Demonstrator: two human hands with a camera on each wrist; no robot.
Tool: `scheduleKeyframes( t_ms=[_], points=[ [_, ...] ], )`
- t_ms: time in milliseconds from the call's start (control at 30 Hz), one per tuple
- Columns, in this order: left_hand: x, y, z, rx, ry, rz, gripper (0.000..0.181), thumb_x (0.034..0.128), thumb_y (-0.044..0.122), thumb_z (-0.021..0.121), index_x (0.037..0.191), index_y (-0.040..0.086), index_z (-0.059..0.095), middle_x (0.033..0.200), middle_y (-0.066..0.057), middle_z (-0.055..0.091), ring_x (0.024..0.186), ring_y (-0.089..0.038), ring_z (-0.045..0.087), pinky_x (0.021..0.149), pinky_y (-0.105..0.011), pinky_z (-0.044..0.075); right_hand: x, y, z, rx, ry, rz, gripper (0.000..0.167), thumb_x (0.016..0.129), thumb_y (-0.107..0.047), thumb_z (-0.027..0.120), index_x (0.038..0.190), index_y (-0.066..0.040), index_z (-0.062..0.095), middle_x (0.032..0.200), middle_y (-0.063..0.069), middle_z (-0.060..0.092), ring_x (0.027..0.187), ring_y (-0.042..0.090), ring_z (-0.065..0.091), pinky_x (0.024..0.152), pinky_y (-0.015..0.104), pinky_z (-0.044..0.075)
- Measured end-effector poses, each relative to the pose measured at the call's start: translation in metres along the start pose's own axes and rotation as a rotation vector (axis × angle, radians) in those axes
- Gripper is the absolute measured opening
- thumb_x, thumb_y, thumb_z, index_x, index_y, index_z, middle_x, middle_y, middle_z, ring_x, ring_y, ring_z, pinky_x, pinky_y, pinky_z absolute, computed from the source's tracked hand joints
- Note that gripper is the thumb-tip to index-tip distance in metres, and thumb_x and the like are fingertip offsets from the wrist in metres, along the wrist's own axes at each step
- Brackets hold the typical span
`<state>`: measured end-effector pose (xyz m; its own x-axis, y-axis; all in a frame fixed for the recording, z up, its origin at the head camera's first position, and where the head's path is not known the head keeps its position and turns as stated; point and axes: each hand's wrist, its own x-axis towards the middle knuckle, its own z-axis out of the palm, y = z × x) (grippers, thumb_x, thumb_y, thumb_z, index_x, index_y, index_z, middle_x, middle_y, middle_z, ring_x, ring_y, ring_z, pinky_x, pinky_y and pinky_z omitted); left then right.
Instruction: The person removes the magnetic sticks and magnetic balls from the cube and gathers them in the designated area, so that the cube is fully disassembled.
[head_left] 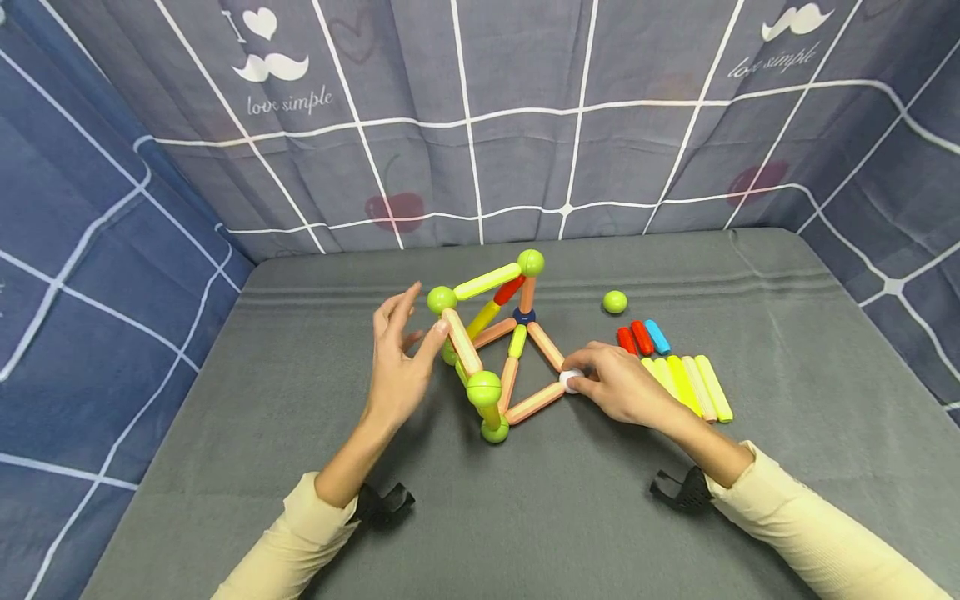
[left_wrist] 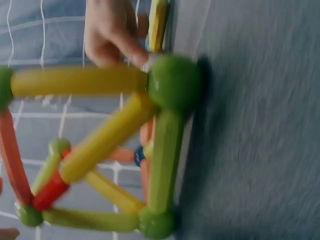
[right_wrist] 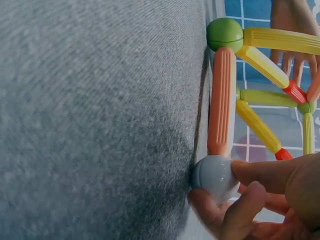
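Observation:
A frame of magnetic rods and balls stands mid-table, its green balls (head_left: 483,389) joined by orange, yellow and lime rods. At its right corner, my right hand (head_left: 626,387) pinches a white ball (right_wrist: 215,176) between thumb and fingers. An orange rod (right_wrist: 222,102) runs from that ball to a green ball (right_wrist: 225,35). My left hand (head_left: 399,358) is at the frame's left side, fingers spread, thumb beside the upper orange rod (head_left: 462,342); whether it touches is hard to tell. A dark blue ball (head_left: 525,316) joins several rods at the back.
Right of the frame lie a loose green ball (head_left: 615,302), short red rods (head_left: 641,337), a blue rod (head_left: 657,337) and a row of long yellow and pale rods (head_left: 686,387). A checked curtain (head_left: 517,167) hangs behind the grey table (head_left: 300,375).

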<state>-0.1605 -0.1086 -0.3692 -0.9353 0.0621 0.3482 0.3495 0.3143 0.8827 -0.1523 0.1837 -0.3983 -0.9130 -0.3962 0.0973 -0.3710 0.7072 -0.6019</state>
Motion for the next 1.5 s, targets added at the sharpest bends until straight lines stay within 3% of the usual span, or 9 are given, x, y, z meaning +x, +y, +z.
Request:
scheduleKeyframes(
  t_ms=[133,300,400,633,833,1033,1167,1267,1500],
  points=[
    [0.014,-0.009,0.001,-0.089,-0.076,-0.044,0.057,0.1013,0.019,0.058,0.153,0.009,0.035,0.149,-0.015,0.04,0.135,-0.031,0.039,0.109,-0.051,0.033,-0.001,0.0,0.0,-0.016,0.001,-0.012,0.015,0.089,-0.008,0.073,0.103,-0.005,0.075,0.093,-0.001,0.066,0.079,0.013,0.057,0.07,0.033,0.048],
    [0.015,-0.012,0.001,-0.273,-0.104,-0.074,0.046,0.103,0.01,0.053,0.147,0.003,0.042,0.132,-0.021,0.057,0.117,-0.025,0.057,0.101,-0.04,0.046,0.001,0.001,-0.001,-0.033,0.002,-0.029,0.015,0.089,-0.006,0.073,0.104,-0.005,0.075,0.093,0.0,0.067,0.076,0.013,0.055,0.066,0.031,0.047],
    [0.013,-0.011,-0.006,-0.323,-0.137,-0.103,0.04,0.103,0.009,0.053,0.142,0.002,0.045,0.127,-0.022,0.059,0.108,-0.021,0.062,0.095,-0.037,0.05,0.005,0.001,-0.003,-0.058,0.001,-0.022,0.016,0.089,-0.004,0.072,0.104,-0.004,0.075,0.094,0.003,0.068,0.074,0.013,0.054,0.064,0.031,0.046],
    [0.009,-0.007,-0.036,-0.165,-0.339,-0.122,0.041,0.0988,0.014,0.062,0.138,0.007,0.052,0.124,-0.017,0.062,0.105,-0.026,0.064,0.09,-0.045,0.052,0.026,0.001,-0.009,0.017,-0.118,0.086,0.021,0.094,-0.004,0.066,0.114,-0.001,0.071,0.112,0.017,0.063,0.04,0.012,0.057,0.057,0.029,0.049],
    [-0.001,-0.002,-0.047,-0.127,-0.492,-0.081,0.042,0.094,0.01,0.068,0.135,0.005,0.057,0.116,-0.011,0.064,0.092,-0.033,0.065,0.079,-0.032,0.053,0.054,0.004,-0.013,0.171,-0.221,0.098,0.03,0.099,-0.008,0.058,0.126,0.003,0.063,0.124,0.025,0.06,0.048,0.02,0.062,0.058,0.034,0.053],
    [-0.012,0.002,-0.043,-0.188,-0.604,-0.05,0.045,0.0921,0.007,0.07,0.135,0.006,0.058,0.12,-0.009,0.065,0.097,-0.03,0.066,0.082,-0.034,0.055,0.073,-0.002,-0.014,0.262,-0.305,0.148,0.034,0.102,-0.012,0.054,0.132,0.003,0.059,0.127,0.023,0.058,0.057,0.021,0.059,0.061,0.033,0.052],
    [-0.016,0.004,-0.041,-0.186,-0.618,-0.05,0.045,0.093,0.009,0.07,0.136,0.011,0.059,0.121,-0.007,0.065,0.097,-0.026,0.066,0.082,-0.034,0.055,0.076,-0.004,-0.015,0.258,-0.324,0.133,0.034,0.102,-0.014,0.053,0.133,0.001,0.058,0.129,0.023,0.056,0.055,0.018,0.054,0.057,0.031,0.045],
    [-0.017,0.005,-0.04,-0.173,-0.608,-0.057,0.044,0.0927,0.01,0.07,0.135,0.012,0.059,0.119,-0.007,0.065,0.095,-0.025,0.066,0.081,-0.033,0.055,0.072,-0.002,-0.017,0.253,-0.305,0.102,0.035,0.103,-0.016,0.053,0.133,0.0,0.058,0.114,0.021,0.062,0.048,0.017,0.051,0.05,0.03,0.043],
    [-0.018,0.006,-0.039,-0.169,-0.59,-0.04,0.044,0.0912,0.009,0.072,0.133,0.008,0.06,0.116,-0.008,0.066,0.092,-0.024,0.066,0.078,-0.032,0.055,0.045,-0.01,-0.032,0.261,-0.122,0.05,0.031,0.102,-0.019,0.057,0.127,-0.002,0.063,0.111,0.02,0.066,0.042,0.028,0.051,0.044,0.035,0.047]
  ],
)
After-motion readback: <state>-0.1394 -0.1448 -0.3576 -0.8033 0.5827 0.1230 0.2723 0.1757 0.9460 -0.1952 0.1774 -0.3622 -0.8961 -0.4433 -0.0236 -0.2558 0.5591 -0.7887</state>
